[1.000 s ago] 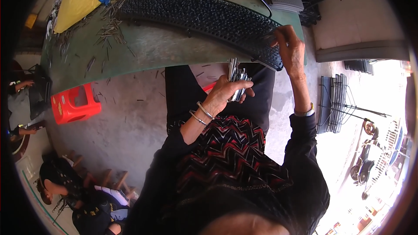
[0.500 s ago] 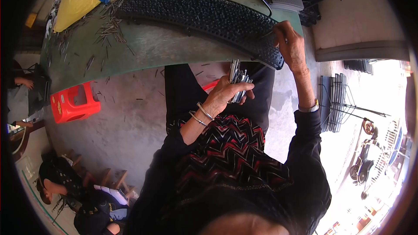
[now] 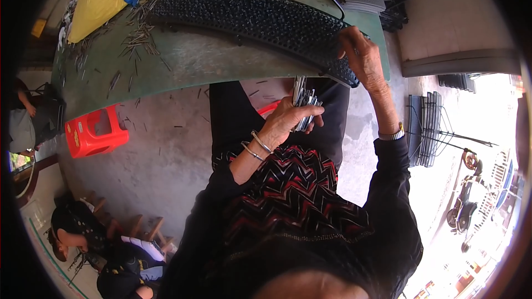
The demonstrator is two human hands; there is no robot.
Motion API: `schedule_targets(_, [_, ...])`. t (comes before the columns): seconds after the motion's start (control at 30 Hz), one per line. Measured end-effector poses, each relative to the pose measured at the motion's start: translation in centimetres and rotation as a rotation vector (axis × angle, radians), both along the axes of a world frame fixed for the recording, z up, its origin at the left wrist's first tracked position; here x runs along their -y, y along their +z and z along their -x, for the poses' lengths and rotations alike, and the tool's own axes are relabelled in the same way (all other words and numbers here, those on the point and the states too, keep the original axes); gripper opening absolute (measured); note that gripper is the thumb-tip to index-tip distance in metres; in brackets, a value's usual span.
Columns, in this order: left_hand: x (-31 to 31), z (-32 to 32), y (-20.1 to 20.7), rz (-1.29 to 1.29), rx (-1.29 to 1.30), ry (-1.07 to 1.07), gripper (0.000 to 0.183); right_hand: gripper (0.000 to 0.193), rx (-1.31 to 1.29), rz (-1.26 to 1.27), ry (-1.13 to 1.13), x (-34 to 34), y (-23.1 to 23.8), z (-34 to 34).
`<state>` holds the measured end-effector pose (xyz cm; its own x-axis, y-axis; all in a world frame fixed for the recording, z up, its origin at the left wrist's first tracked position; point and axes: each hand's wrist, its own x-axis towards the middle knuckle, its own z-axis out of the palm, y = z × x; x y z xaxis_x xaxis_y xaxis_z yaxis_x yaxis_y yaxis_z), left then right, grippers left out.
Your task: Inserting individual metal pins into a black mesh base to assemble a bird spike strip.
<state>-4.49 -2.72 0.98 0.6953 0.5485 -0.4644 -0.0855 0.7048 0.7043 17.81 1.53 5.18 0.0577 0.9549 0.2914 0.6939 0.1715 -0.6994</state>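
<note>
Shifted since the earlier frame: the right hand [image 3: 362, 58], a little leftward over the black perforated panel [image 3: 238, 16], fingertips farther in from its right end. Left hand [image 3: 285, 117] practically unmoved, clenched round a bundle of thin metal strips [image 3: 303, 101] just off the near edge of the tabletop [image 3: 199, 58], above the lap. Right grip: fingers curled together like a pinch, but we can't tell whether a strip sits between them, too small and dark there. Panel hasn't budged, slants across the tabletop, right end close to the front right corner, surface thick with small dark bumps. We read this as the right hand working at a slightly different spot, left hand keeping the supply; bundle looks about as full, so only the right hand's place matters to us. Loose strips [image 3: 141, 39] scattered toward the tabletop's left edge, near the yellow bag [image 3: 100, 8], same as before. Red stool [image 3: 95, 133] below the near edge's left part, unchanged. Also moved: a co-worker's arm [image 3: 25, 101] at far left, well apart, we skip it
</note>
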Motion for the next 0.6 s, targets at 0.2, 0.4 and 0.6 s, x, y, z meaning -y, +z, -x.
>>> schedule_targets(0.2, [0.04,0.09,-0.01,-0.011,0.006,0.012,0.033,0.005,-0.034,-0.062,-0.014,-0.05,-0.53,0.14])
schedule_targets(0.4, [0.06,0.08,-0.04,-0.020,0.002,0.022,0.033,0.004,0.068,-0.088,-0.054,-0.28,-0.55,0.07])
schedule_targets(0.6, [0.10,0.15,0.17,-0.033,0.008,0.023,0.035,0.006,0.135,-0.165,-0.055,-0.45,-0.58,-0.12])
